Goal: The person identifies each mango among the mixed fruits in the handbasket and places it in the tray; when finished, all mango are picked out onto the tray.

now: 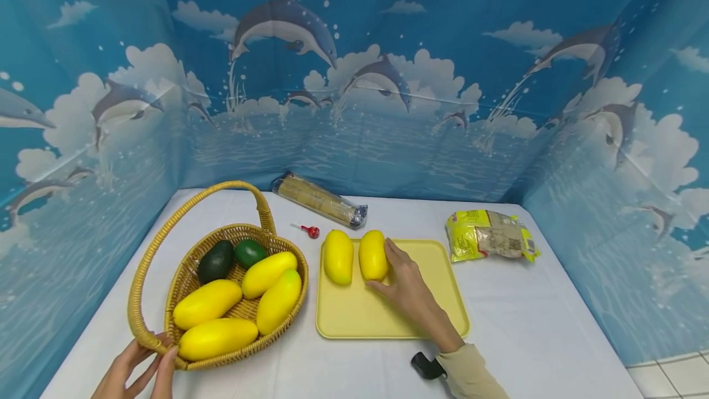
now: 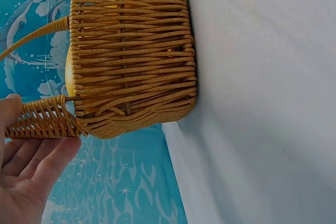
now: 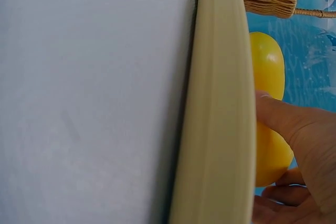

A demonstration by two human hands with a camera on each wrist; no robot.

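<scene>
In the head view a wicker basket (image 1: 296,319) holds several yellow mangoes (image 1: 279,302) and two dark green avocados (image 1: 216,261). My left hand (image 1: 141,365) grips the basket where its arched handle (image 1: 145,263) meets the near-left rim; in the left wrist view the thumb lies above the woven edge and the fingers below. Two more mangoes lie side by side on a pale yellow tray (image 1: 410,319). My right hand (image 1: 407,285) holds the right-hand mango (image 1: 373,255), thumb at its near end and fingers along its right side. The left-hand mango (image 1: 338,257) lies untouched beside it.
Behind the tray lies a clear-wrapped bundle of tan sticks (image 1: 318,199), with a red lollipop (image 1: 311,231) in front of it. A yellow and clear plastic package (image 1: 490,236) sits at the back right. Dolphin-print curtains (image 1: 354,140) enclose the white table (image 1: 532,325).
</scene>
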